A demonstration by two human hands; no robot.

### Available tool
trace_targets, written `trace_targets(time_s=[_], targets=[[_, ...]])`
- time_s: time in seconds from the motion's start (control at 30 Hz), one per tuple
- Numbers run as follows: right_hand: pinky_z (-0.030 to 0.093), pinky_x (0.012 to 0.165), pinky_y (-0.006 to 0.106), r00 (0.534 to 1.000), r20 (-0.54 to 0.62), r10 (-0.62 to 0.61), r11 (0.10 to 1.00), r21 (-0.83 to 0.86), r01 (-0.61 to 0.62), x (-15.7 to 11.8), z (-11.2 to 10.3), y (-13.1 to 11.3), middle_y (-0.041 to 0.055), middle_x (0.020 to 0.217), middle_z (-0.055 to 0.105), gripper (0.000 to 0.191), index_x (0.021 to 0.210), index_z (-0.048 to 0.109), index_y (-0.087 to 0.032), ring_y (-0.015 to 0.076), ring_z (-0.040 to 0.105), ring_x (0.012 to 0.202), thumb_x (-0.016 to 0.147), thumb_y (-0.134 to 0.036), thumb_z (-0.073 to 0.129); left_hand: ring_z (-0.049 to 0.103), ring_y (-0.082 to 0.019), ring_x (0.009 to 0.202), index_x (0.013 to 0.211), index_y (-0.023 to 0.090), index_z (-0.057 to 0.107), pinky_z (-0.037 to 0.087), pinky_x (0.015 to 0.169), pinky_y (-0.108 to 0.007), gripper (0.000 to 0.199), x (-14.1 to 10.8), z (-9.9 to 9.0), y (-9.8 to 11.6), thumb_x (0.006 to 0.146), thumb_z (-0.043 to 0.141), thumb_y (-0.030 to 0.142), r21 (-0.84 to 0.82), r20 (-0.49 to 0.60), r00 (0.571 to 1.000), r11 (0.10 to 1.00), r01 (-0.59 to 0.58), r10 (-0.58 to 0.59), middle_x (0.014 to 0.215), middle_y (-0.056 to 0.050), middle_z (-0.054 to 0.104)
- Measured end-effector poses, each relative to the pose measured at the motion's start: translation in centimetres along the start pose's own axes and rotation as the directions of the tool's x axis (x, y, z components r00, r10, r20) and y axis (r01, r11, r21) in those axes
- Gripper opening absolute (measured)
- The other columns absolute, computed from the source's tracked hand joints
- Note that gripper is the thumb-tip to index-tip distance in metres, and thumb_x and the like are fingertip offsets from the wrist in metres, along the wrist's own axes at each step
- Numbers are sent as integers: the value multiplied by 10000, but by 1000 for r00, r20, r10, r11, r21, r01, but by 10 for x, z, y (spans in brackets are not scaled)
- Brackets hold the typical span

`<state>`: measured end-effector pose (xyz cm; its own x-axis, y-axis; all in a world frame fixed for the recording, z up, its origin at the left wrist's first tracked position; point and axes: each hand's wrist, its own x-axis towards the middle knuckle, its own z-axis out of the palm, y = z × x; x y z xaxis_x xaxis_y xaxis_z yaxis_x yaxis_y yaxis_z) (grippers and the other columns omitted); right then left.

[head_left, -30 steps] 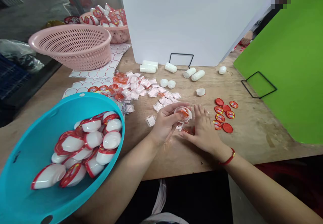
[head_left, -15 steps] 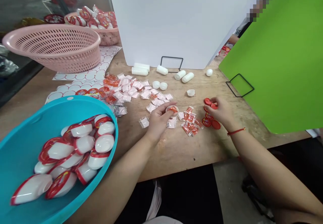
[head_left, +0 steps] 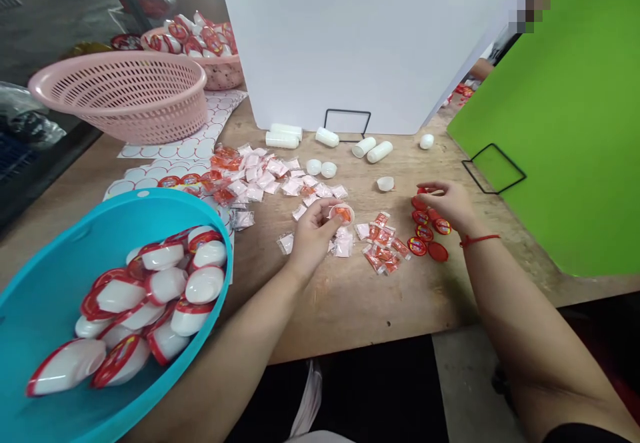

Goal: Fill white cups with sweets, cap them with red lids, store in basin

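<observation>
Risk: my left hand has the cup only at my fingertips, so a slip could tip it and spill the orange stuff inside. A careless sweep of my right hand could also scatter the red caps into the orange packets, since they lie just beside each other. The teal basin sits tilted, and the bottles heaped in it could roll out over the low side if I bump it.

Cup's axis: it is squat, so its long axis is short. That axis stands roughly upright, with the open mouth facing up and leaning a little toward me. I can't tell the exact lean.

Cup's place: it is in the air just above the table, near the loose white packets.

Left fingers: they are curled and closed around the cup's side and base.

Right fingers: they are curled over the top of the caps, with my thumb near my fingertips. I can't tell whether they are pinching a cap.

Nearby: white tubes lie in front of the white board, and the pink basket sits at the far left.
</observation>
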<state>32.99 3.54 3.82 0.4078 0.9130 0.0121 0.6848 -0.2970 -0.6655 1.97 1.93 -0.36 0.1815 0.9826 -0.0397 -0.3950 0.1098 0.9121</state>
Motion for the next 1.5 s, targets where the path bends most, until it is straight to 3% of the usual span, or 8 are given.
trace_targets(time_s=[0.1,0.2,0.37,0.67,0.83,0.93,1.1,1.5], targets=[[573,703,355,979,55,-195,862,485,144,-32,13,-30,42,852,704,296,972,686,-199,221,710,793,716,-307,788,605,-103,683,1033,203,719,462,599,-202,380,-1,1,2,713,847,363,4,16,998,999,53,-53,855,-4,717],[596,841,382,901,4,-434,671,669,320,-65,41,-65,40,1032,697,249,889,638,-230,210,711,919,752,-323,824,658,-121,756,1021,198,712,533,676,-231,441,-3,3,4,668,887,395,-72,16,994,991,113,-112,923,-20,735],[570,963,426,740,-68,-669,615,509,602,-88,85,-95,66,1133,708,218,1135,720,-263,217,690,1039,938,-345,678,673,-109,709,1049,204,638,565,719,-250,545,-4,5,11,621,925,380,-190,-24,985,968,165,-172,817,6,727],[560,1040,487,534,-16,-845,522,189,832,-86,107,-76,111,1281,679,391,1302,702,-294,279,652,1192,923,-391,695,641,-91,630,929,170,718,486,591,-183,276,0,2,5,684,828,234,-177,-61,988,976,128,-140,734,4,714],[556,1029,506,662,-90,-744,640,191,745,-81,109,-73,104,1220,695,311,1234,737,-308,280,659,1150,962,-409,623,708,-125,780,1007,149,752,574,822,-267,256,-1,3,14,755,768,182,-375,52,957,883,284,-286,905,-58,767],[566,998,493,689,-99,-718,654,245,716,-78,106,-74,108,1175,706,338,1214,745,-284,279,666,1118,952,-463,627,729,-137,865,1062,152,745,573,908,-285,313,-2,3,16,753,795,145,-413,124,949,854,316,-291,959,-66,772],[588,902,432,691,-47,-721,627,380,680,-80,101,-72,100,1154,712,428,1227,723,-270,261,679,1058,860,-489,754,702,-94,732,1137,217,711,580,765,-220,475,-5,1,13,698,893,222,-352,133,954,887,298,-268,822,5,733],[600,836,409,822,77,-564,659,641,393,-89,108,-68,88,1075,730,469,1160,653,-237,261,697,970,877,-611,682,649,-76,608,1000,152,766,525,585,-170,347,-1,2,14,699,889,272,-357,207,915,844,400,-347,822,-42,748]])
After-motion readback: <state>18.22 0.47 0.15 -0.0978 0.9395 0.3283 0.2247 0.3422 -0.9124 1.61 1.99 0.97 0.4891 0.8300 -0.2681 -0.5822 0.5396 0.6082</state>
